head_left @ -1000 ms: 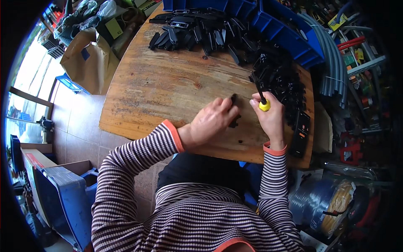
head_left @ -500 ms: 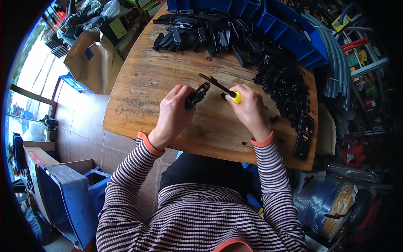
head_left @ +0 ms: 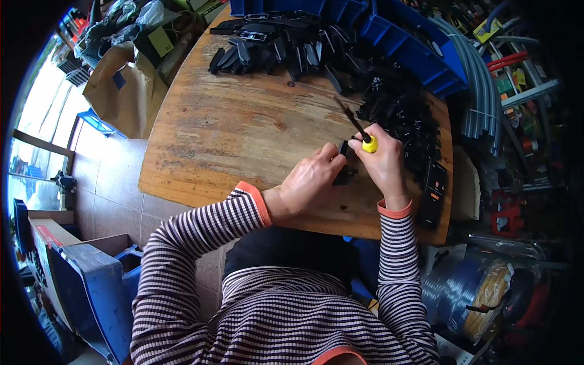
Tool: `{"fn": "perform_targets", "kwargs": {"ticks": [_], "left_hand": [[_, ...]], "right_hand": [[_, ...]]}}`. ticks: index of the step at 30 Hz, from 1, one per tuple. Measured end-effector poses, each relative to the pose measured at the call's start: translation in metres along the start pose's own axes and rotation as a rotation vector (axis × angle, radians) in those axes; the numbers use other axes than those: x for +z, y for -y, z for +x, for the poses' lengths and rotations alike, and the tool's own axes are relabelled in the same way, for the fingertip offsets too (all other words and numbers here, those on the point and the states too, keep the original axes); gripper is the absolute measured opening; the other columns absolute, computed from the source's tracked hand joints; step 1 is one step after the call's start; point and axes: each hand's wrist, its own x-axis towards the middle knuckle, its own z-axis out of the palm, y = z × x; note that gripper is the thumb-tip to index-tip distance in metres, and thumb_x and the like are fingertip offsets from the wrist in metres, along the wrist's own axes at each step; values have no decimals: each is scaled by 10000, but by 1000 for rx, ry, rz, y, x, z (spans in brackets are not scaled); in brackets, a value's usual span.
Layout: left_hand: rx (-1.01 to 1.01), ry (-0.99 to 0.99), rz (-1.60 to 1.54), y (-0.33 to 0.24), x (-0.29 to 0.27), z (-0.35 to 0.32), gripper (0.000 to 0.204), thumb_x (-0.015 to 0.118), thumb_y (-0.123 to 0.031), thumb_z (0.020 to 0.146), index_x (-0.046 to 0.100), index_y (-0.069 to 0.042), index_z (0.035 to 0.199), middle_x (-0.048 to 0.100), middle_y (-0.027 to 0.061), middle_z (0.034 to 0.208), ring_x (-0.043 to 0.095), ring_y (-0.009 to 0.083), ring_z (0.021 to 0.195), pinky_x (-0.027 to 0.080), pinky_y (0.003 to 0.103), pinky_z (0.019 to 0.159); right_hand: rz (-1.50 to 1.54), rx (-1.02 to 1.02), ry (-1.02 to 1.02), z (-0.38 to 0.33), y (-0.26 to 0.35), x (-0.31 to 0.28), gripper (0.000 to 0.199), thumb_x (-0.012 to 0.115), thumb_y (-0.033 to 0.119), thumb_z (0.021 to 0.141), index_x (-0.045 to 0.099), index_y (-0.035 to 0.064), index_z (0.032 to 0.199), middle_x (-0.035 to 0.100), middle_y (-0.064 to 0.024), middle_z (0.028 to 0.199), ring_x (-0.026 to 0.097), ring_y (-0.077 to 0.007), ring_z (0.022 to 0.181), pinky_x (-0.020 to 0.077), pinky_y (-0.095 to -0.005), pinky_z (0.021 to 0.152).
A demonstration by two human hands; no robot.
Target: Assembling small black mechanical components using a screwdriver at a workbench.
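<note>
A brown paper bag [head_left: 125,91] stands upper left, with a blue label [head_left: 119,79]; a yellow-green box [head_left: 159,41] lies above it, and an open cardboard box [head_left: 58,240] sits lower left

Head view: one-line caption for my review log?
Left hand steadies a small black part on the wooden table; right hand holds a yellow-handled screwdriver.

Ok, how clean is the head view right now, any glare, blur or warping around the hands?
Head view: strong fisheye bend, the wooden table edge curves and the corners go black; daylight washes out the far left; the left hand, right hand and yellow-handled screwdriver are sharp and evenly lit; the black parts pile shows little detail.
</note>
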Motion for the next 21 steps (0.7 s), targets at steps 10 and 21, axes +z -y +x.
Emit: {"fn": "perform_targets", "kwargs": {"ticks": [10, 21], "left_hand": [[474, 98, 151, 20, -18, 9, 479, 689, -112, 657, 572, 8, 1105, 535, 148, 1216, 559, 295, 1038, 519, 371, 845], [453, 183, 177, 22, -12, 5, 487, 632, -113, 689, 569, 48, 1144, 536, 164, 1218, 562, 289, 1019, 513, 365, 871]], "right_hand": [[-10, -146, -32, -10, -9, 0, 173, 699, -19, 733, 595, 22, 864, 621, -141, 785, 631, -335, 727, 484, -366, 602], [-25, -197, -31, -9, -5, 7, 203, 669, -70, 683, 587, 21, 845, 623, -136, 800, 630, -337, 724, 495, -382, 607]]}}
